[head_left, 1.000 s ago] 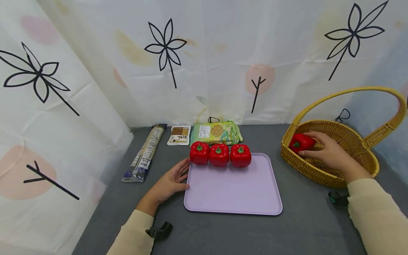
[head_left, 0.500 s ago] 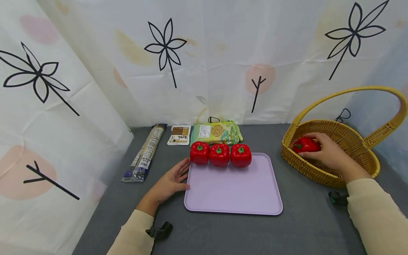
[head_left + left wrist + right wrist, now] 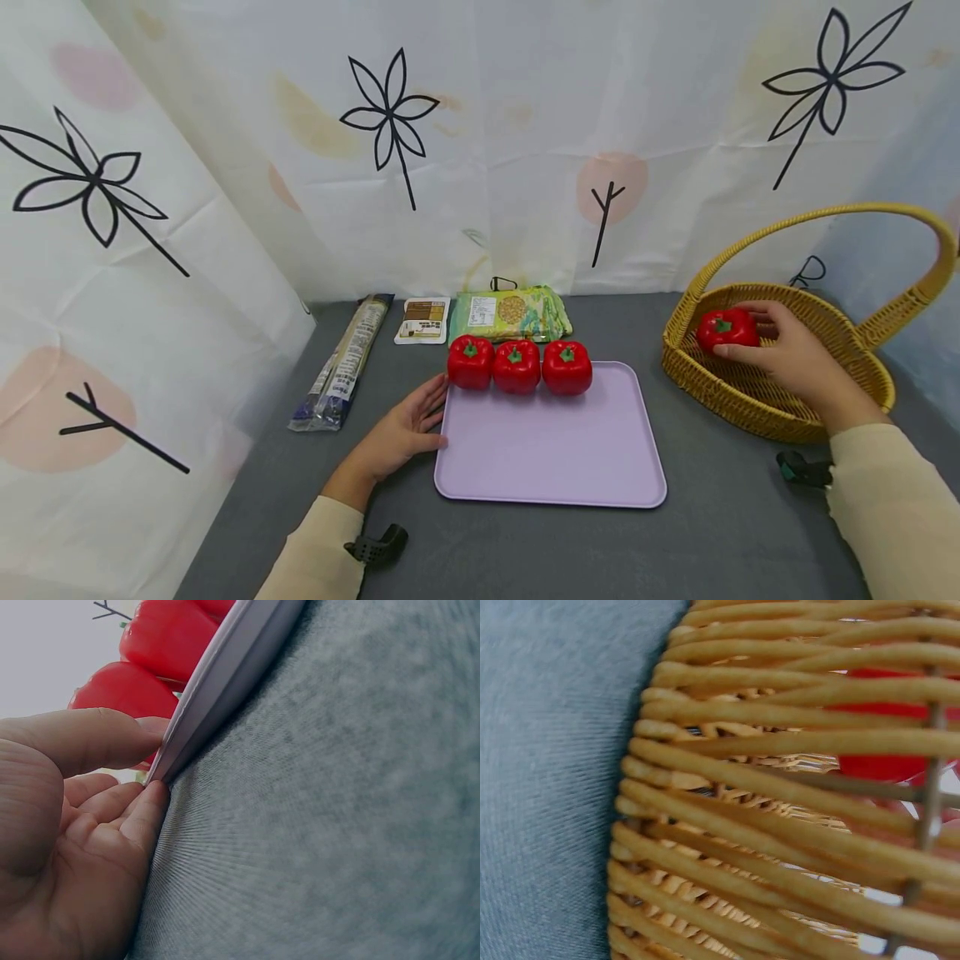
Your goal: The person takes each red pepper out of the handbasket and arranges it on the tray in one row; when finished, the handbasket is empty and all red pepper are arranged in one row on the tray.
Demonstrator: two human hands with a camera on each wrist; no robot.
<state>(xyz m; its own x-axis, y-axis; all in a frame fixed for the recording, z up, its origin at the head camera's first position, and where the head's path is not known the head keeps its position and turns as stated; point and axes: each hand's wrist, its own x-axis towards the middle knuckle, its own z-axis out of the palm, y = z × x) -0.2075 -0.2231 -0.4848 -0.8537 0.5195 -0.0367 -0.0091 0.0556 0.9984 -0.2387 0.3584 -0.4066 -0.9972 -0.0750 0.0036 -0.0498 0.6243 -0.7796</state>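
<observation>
My right hand [image 3: 787, 354] grips a red bell pepper [image 3: 727, 328] inside the wicker basket [image 3: 855, 392], thumb in front and fingers at its far side. Its green stem now faces up and forward. In the right wrist view the basket's woven wall [image 3: 727, 765] hides most of the hand, and red pepper [image 3: 881, 765] shows through the gaps. With relaxed fingers, my left hand [image 3: 401, 429] rests against the left edge of a lilac tray [image 3: 547, 458]. Thumb and fingertips touch the rim in the left wrist view. Three red bell peppers [image 3: 517, 367] stand in a row along the tray's back edge.
Behind the tray lie a green food packet [image 3: 513, 312] and a small brown-and-white packet [image 3: 422, 321]. A long noodle-like packet [image 3: 341, 367] lies at the left. The basket's tall handle [image 3: 825, 212] arches over the right hand. A patterned curtain [image 3: 480, 167] hangs behind the table.
My right hand has turned the bell pepper and shifted it slightly right and up within the basket. The left hand and the tray have stayed in place.
</observation>
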